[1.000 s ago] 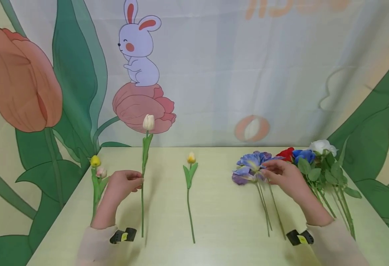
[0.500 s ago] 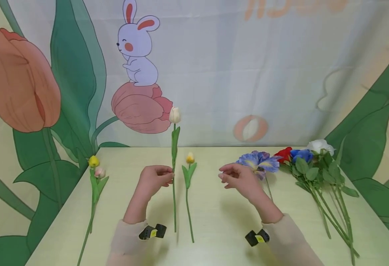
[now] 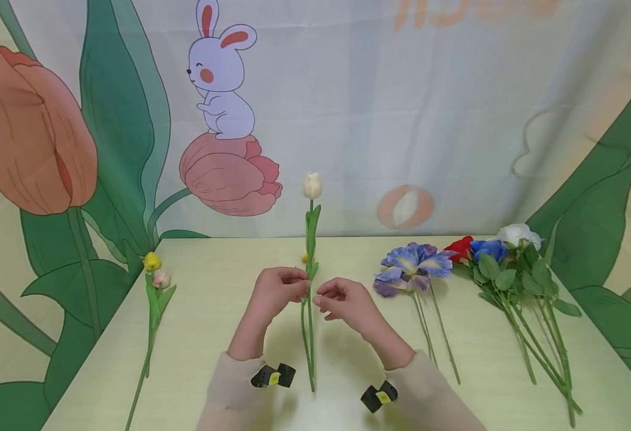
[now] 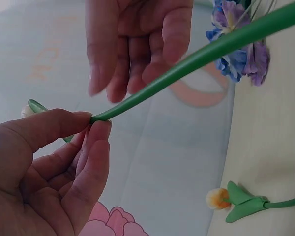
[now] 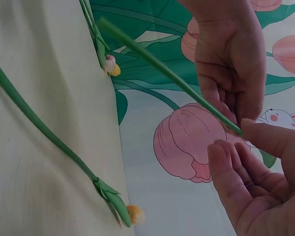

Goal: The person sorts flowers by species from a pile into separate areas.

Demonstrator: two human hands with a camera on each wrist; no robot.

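A white tulip stands upright above the table, its green stem pinched between the thumb and fingertips of my left hand. In the left wrist view, that pinch on the stem shows clearly. My right hand is just right of the stem, fingers loosely bent and parted, holding nothing; whether a fingertip brushes the stem I cannot tell. Behind the white tulip, a yellow-orange tulip lies on the table, partly hidden in the head view but plain in the right wrist view.
At the table's left lie a yellow tulip and a pink tulip. Blue-purple irises lie right of my hands. Farther right are a red rose, a blue rose and a white rose. A printed curtain hangs behind.
My left hand has carried the white tulip rightward, in front of the yellow-orange tulip. My right hand has come away from the irises, moving left to beside the white tulip's stem.
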